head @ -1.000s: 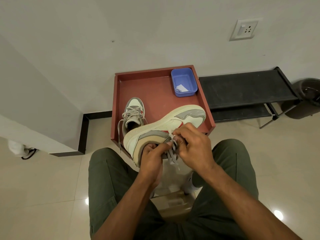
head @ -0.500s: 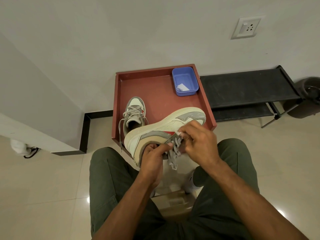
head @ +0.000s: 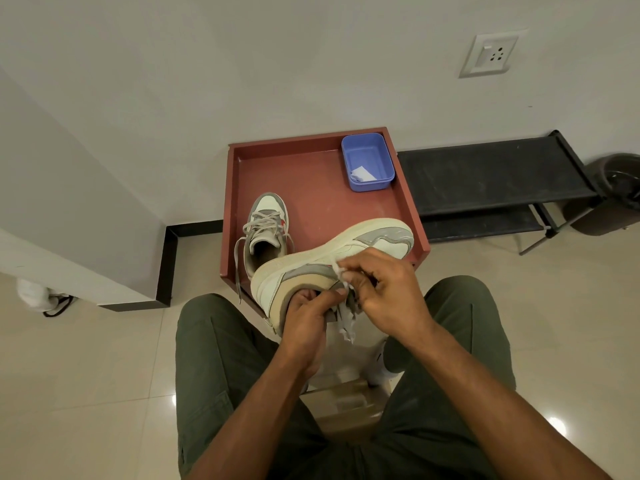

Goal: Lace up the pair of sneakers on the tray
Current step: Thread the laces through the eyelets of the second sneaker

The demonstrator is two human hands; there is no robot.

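Over the tray's point(head: 412, 216) near edge I tilt one sneaker point(head: 311, 271) sideways; left hand point(head: 306, 317) grips its collar steady, right hand point(head: 384, 292) pinches the lace point(head: 346, 323) for threading. Its laced mate point(head: 266, 226) waits inside.

Both forearms rise from the bottom of the frame and meet just below centre. The left hand point(head: 306, 315) grips the sneaker point(head: 332, 258) at its collar, thumb laid across the top. The right hand point(head: 384, 289), to its right, has its fingers point(head: 349, 271) curled, pinching the lace point(head: 346, 323).
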